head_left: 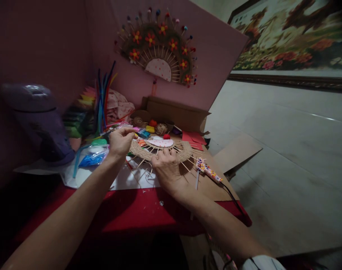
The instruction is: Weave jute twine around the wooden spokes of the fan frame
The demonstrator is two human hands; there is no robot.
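Observation:
A half-round fan of thin wooden sticks (184, 152) lies over the table, wrapped in a band of tan twine, with a pink dotted half-circle (161, 143) at its middle. My right hand (167, 168) is closed on the near edge of the twine band, fingers curled over it. At the fan's left end, my left hand (121, 142) is raised with its fingers pinched together. What sits between those fingertips is too small to make out. Loose twine strands (148, 173) trail beneath the fan, left of my right hand.
A patterned glue gun (208, 170) with a black cord rests on cardboard (216, 193) at the right. Plastic bags (93, 159), a purple tumbler (44, 123) and pipe cleaners (103, 97) stand left. Twine balls (161, 129) lie behind. A finished flowered fan (159, 52) hangs above.

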